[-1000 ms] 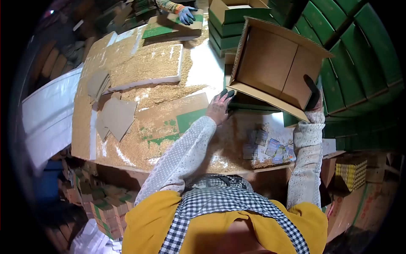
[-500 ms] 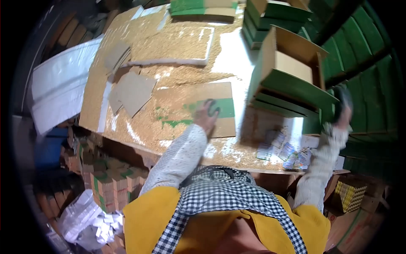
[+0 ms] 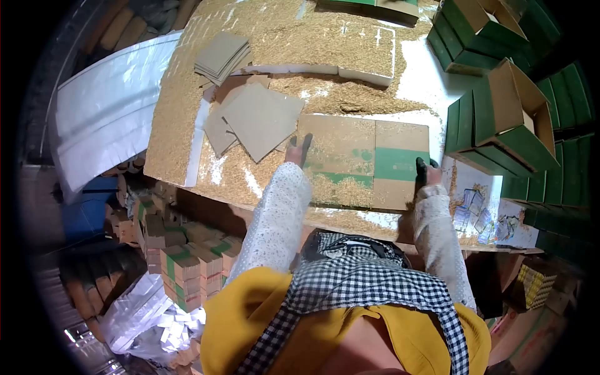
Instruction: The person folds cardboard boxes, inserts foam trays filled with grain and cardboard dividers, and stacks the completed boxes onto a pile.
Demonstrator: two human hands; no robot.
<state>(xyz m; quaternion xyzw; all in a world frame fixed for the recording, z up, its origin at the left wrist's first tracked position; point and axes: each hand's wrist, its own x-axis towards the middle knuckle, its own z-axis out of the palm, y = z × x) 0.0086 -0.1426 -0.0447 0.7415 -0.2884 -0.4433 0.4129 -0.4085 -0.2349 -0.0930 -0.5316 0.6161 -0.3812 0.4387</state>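
Left of the open box (image 3: pixel 522 145), the flat box (image 3: pixel 369 161) looks light and stiff, best held by its ends, where left hand (image 3: pixel 299 152) and right hand (image 3: pixel 429 172) sit apart; can't tell if they grip

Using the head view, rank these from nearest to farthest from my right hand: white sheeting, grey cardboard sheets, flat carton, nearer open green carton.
1. Flat carton: its right edge is at the right hand.
2. Nearer open green carton: to the right.
3. Grey cardboard sheets: to the left.
4. White sheeting: far left.
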